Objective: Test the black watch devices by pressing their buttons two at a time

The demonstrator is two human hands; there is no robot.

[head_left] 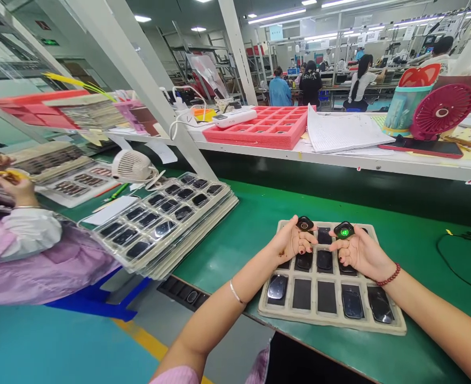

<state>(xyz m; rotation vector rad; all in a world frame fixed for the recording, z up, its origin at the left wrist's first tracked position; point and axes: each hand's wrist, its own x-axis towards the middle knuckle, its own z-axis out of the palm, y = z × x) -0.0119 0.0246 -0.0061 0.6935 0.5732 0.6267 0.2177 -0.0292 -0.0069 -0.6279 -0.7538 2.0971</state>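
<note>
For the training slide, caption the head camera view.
Left hand and right hand hold watch bodies over a beige tray; one glows green.

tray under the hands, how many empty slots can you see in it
2, both in the nearest row of the tray: the second slot and third slot from the left. The left hand and right hand cover slots behind, so more may be hidden.

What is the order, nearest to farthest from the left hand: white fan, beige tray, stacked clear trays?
1. Beige tray: right under the left hand.
2. Stacked clear trays: off to its left.
3. White fan: left, beyond the stack.
</note>
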